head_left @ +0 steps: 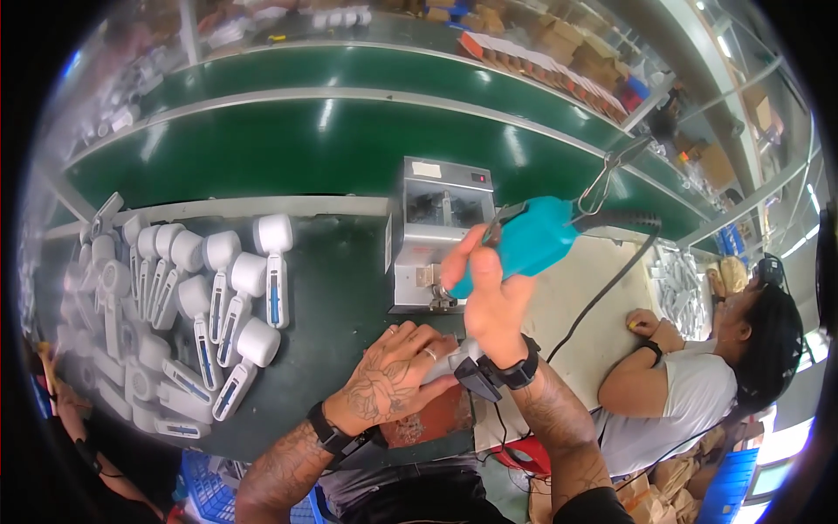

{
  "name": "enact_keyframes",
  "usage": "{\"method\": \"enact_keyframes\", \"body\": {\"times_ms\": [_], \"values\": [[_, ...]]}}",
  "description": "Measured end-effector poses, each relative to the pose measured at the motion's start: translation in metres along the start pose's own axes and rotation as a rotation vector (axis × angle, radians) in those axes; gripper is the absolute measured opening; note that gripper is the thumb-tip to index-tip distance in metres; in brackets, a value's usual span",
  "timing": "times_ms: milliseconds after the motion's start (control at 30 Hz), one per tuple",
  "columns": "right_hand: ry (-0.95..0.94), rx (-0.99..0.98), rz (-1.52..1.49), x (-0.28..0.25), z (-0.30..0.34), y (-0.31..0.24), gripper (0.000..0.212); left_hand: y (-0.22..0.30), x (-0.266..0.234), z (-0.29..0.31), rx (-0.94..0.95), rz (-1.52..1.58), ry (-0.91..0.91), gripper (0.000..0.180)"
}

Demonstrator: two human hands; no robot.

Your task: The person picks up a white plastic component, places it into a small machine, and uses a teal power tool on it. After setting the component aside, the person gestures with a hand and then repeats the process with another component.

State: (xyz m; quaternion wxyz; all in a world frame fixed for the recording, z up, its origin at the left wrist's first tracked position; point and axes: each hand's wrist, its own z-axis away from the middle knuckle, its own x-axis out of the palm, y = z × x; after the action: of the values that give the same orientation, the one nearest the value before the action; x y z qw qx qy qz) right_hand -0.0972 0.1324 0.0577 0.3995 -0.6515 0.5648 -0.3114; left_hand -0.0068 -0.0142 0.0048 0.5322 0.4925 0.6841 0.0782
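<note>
My right hand (pixel 499 301) is closed around a teal electric screwdriver (pixel 532 240), which tilts down to the left. A metal hook and a black cable join its upper end. Its tip points at the front of a grey screw feeder (pixel 441 227), partly behind my fingers; whether they touch, I cannot make out. Lower down, my left hand (pixel 393 375) grips a pale, white-grey handle-like piece (pixel 447 360) over a reddish-brown mat (pixel 428 421). My right wrist and its strap hide the piece's far end.
Several white shower heads (pixel 259 341) with blue-striped handles crowd the left of the dark green table (pixel 323 288). A co-worker (pixel 672 375) sits at the right by a pale board (pixel 567 306). Another person's arm (pixel 74 419) shows at the left edge. A blue basket (pixel 205 493) stands below.
</note>
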Motion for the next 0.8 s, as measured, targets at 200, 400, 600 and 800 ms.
{"method": "enact_keyframes", "body": {"times_ms": [200, 400, 600, 800], "values": [[-0.024, 0.097, -0.054, 0.002, 0.012, -0.007, 0.045, -0.004, 0.004, -0.001, -0.037, 0.025, -0.037, 0.045], [0.076, 0.109, -0.119, -0.019, 0.04, -0.032, 0.061, -0.005, 0.004, -0.006, -0.061, 0.061, -0.059, 0.042], [0.05, 0.158, -0.09, -0.022, 0.053, -0.036, 0.068, -0.004, 0.003, -0.002, -0.077, 0.043, -0.047, 0.043], [0.052, 0.195, -0.122, -0.021, 0.059, -0.028, 0.067, -0.004, 0.003, -0.002, -0.079, 0.039, -0.063, 0.043]]}}
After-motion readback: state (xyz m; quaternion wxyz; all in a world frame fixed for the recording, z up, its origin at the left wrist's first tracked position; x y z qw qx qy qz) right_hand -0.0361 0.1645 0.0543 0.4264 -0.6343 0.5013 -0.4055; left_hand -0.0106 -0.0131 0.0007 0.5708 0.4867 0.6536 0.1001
